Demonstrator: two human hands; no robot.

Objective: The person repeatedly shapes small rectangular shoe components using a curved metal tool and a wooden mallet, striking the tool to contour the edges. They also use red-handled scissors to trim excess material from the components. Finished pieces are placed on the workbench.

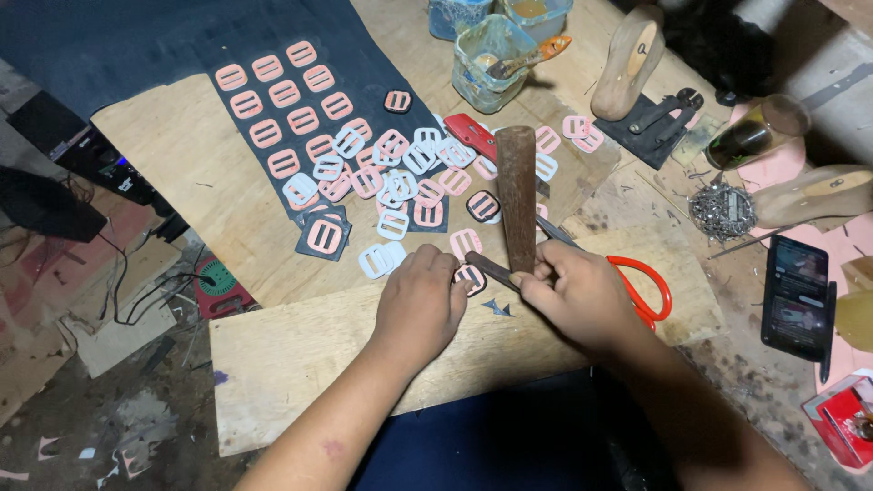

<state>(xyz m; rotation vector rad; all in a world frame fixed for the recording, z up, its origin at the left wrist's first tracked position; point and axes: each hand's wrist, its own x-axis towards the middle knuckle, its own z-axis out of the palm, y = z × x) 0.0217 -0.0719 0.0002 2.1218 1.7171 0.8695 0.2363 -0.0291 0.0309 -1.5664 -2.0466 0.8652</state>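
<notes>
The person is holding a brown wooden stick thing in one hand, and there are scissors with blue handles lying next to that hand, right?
Almost. The right hand does hold the brown wooden tool, but the scissors beside it have red-orange handles, not blue. The head view shows this. The left hand presses down on a buckle piece.

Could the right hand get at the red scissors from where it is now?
Probably yes: the scissors lie right beside the right hand on the board, nothing between. But that hand already grips a wooden handle, so it isn't free.
</notes>
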